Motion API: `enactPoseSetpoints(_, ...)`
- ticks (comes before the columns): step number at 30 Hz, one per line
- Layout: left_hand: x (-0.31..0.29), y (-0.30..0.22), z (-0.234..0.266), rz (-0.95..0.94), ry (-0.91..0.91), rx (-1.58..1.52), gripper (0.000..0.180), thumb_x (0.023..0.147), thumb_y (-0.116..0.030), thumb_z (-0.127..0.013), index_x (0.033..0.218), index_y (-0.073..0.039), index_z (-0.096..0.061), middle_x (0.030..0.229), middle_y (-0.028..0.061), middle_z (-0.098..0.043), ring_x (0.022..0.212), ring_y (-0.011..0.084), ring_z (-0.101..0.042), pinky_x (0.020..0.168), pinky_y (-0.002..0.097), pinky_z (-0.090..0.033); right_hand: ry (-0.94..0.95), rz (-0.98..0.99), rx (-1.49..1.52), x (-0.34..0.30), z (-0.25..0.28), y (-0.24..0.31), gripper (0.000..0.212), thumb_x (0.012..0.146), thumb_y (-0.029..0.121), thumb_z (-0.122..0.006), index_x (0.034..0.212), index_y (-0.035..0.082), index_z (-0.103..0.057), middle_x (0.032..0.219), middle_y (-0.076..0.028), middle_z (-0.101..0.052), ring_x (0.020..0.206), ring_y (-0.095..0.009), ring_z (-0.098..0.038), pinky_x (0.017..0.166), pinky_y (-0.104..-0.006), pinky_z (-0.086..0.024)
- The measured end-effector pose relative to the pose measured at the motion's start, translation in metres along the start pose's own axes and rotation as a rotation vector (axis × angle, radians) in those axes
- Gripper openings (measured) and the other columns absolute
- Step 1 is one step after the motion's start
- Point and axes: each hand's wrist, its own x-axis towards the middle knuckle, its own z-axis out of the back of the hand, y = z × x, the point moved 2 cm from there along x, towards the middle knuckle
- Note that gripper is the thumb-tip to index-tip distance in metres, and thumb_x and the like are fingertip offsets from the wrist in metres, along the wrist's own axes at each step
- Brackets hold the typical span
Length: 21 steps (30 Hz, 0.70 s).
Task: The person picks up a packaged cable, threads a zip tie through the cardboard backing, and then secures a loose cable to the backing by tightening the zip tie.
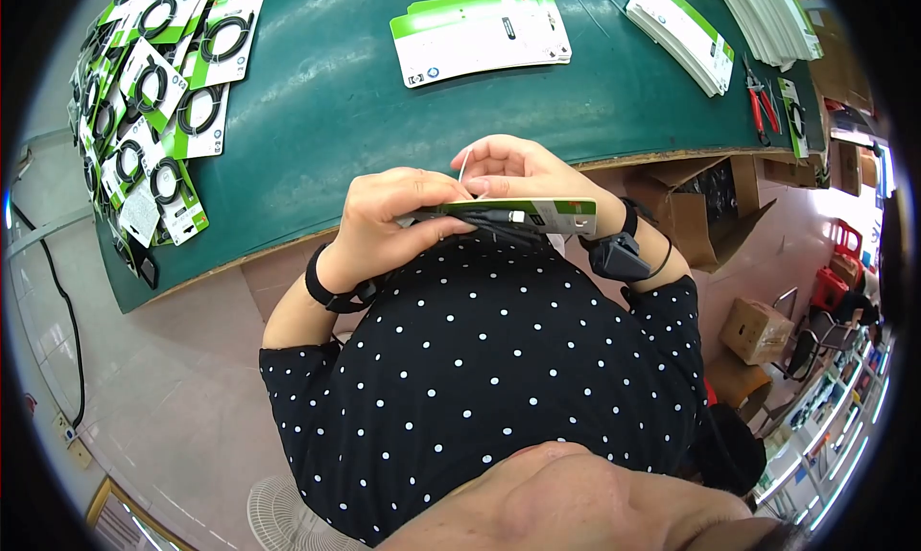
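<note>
Close to my body, just off the table's near edge, I hold a green and white packaging card point(574, 209) with a coiled black cable point(499, 227) on the side facing me. My left hand point(398, 211) grips the card's left part, its thumb over the cable. Behind the card, my right hand point(523, 172) has its fingers curled together around a thin white cable tie point(466, 164), which sticks up between both hands. The ends of the tie are hidden by my fingers and the card.
The green table point(317, 100) bears a heap of carded black cables point(153, 91) at left. A flat stack of cards point(480, 43) lies at the far middle, another stack point(681, 38) further right. Loose white ties point(590, 0) and red-handled cutters point(761, 105) lie there. A carton point(705, 215) stands below.
</note>
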Motion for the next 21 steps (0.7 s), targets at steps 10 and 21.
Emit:
enactPoseSetpoints(10, -0.012, 0.025, 0.007, 0.502, -0.137, -0.364, 0.023, 0.072, 0.002, -0.076, 0.093, 0.004, -0.069, 0.087, 0.0081, -0.069, 0.077, 0.0122, -0.064, 0.070, 0.0240, -0.052, 0.177, 0.265, 0.314, 0.009, 0.012, -0.023, 0.049, 0.095, 0.038, -0.052, 0.127, 0.001, -0.049, 0.117, -0.014, -0.059, 0.104, -0.019, -0.060, 0.087, -0.0297, -0.050)
enactPoseSetpoints(21, -0.023, 0.032, 0.010, 0.804, -0.222, -0.546, 0.026, 0.074, 0.006, -0.073, 0.099, 0.004, -0.065, 0.094, 0.0101, -0.067, 0.082, 0.0132, -0.065, 0.075, 0.0246, -0.054, 0.065, 0.532, -0.176, 0.004, 0.031, -0.031, 0.038, 0.090, 0.021, -0.062, 0.121, 0.001, -0.055, 0.108, -0.010, -0.063, 0.088, -0.014, -0.063, 0.074, -0.0259, -0.053)
